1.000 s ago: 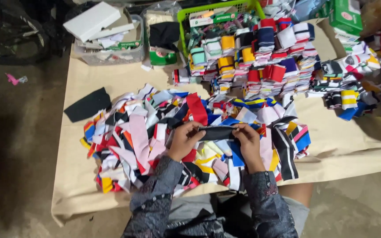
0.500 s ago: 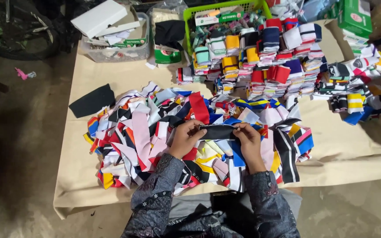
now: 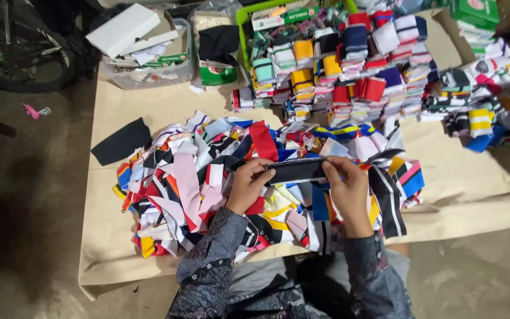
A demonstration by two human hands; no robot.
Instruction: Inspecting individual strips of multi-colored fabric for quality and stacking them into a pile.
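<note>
My left hand (image 3: 248, 184) and my right hand (image 3: 346, 190) hold the two ends of a dark, folded strip of cloth (image 3: 296, 171), stretched level between them. Both hands hover just above a loose heap of many-coloured fabric strips (image 3: 190, 183) spread over a beige sheet (image 3: 149, 100). My patterned dark sleeves reach up from the bottom edge.
Stacks of folded, bundled strips (image 3: 355, 82) fill the back, some in a green basket (image 3: 244, 18). A clear tub with white boxes (image 3: 143, 47) stands at the back left. A black cloth piece (image 3: 122, 142) lies left of the heap. A bicycle wheel (image 3: 25, 59) is on the floor.
The hands keep hold of the dark strip almost in the same place. The view has shifted slightly.
</note>
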